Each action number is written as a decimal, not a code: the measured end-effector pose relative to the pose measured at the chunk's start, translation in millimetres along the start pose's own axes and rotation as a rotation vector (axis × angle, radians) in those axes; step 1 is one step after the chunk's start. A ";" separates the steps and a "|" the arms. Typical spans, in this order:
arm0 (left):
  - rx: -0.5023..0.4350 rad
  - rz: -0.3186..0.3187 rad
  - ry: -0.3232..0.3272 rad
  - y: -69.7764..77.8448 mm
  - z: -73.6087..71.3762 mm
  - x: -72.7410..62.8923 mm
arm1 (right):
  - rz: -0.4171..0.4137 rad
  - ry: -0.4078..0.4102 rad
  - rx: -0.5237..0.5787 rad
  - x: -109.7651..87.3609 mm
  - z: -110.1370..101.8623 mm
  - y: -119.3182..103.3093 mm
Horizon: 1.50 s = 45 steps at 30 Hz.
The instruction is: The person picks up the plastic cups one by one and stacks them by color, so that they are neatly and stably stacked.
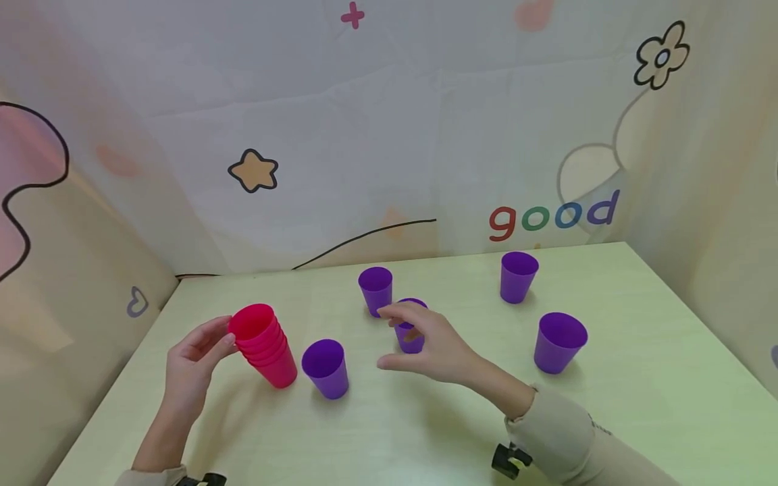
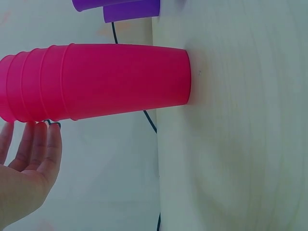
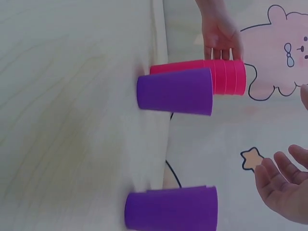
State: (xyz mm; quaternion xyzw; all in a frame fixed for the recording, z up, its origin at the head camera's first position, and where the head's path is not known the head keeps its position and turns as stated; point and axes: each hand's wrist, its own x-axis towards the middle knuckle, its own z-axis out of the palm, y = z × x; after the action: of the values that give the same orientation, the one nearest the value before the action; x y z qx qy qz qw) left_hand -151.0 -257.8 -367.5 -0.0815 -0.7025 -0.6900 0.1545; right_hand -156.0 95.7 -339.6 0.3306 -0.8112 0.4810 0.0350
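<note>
The left hand point(image 1: 187, 368) is at a stack of glossy red, tapering plastic-looking cups point(image 1: 270, 354), which stands upright, mouths up, on a pale, light-grained tabletop point(image 1: 365, 439) toward the person's left. Its fingertips touch the side of the stack near the layered rims (several, set closely one under another), and the fingers are fairly straight; the grip looks slack, a light contact rather than a clasp. The right hand point(image 1: 428, 347) is released, thumb and fingers parted in the air, in front of a purple tapering cup point(image 1: 408, 344) that it partly hides in the head view. Just beside the stack, on its right, stands a nearer purple cup point(image 1: 328, 374), between the two hands. Behind the right hand is a back purple cup point(image 1: 377, 297), close to the partly hidden one. Well apart on the right are a far-right purple cup point(image 1: 518, 283), near the back edge, and a near-right purple cup point(image 1: 556, 351), all five of them upright. A pale sleeve point(image 1: 559, 432) covers the right forearm. Behind the table hangs a whitish printed cloth point(image 1: 365, 135) with an orange star point(image 1: 254, 171) and the multicoloured word "good" point(image 1: 554, 214).
</note>
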 end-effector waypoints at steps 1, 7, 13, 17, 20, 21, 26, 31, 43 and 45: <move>0.002 0.000 0.001 0.1 -0.1 0.2 | 0.009 0.001 0.003 -2.8 -2.8 1.4; -0.006 0.004 0.001 -0.3 -1.3 -0.6 | 0.019 0.033 -0.001 -20.7 -19.1 15.7; 0.003 0.007 -0.003 0.6 -0.8 -1.3 | 0.011 0.090 -0.041 -42.2 -37.9 30.9; 0.009 0.007 -0.008 0.0 -0.9 -1.2 | 0.041 0.135 -0.072 -58.1 -53.0 36.6; 0.006 0.007 -0.004 0.6 -0.5 -1.4 | 0.070 0.181 -0.102 -70.9 -66.5 39.1; 0.005 0.006 -0.001 1.0 -0.1 -1.5 | 0.080 0.197 -0.118 -75.4 -71.2 39.6; 0.007 0.004 0.001 1.7 0.9 -1.6 | 0.132 0.266 -0.206 -96.7 -91.9 44.7; 0.028 -0.002 0.013 -0.1 -0.1 -2.2 | 0.195 0.342 -0.330 -112.6 -105.0 54.6; 0.150 -0.010 0.233 15.4 8.9 -17.6 | 0.402 0.399 -0.331 -134.0 -126.5 80.1; 0.122 0.043 0.231 19.7 11.4 -21.8 | 0.445 0.375 -0.308 -136.5 -129.4 84.6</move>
State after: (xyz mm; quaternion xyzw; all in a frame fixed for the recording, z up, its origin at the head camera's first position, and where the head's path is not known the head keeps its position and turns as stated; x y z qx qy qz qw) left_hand -125.2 -243.7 -356.1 -0.0068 -0.7187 -0.6473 0.2538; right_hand -131.7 295.4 -385.6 0.0420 -0.9061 0.4012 0.1273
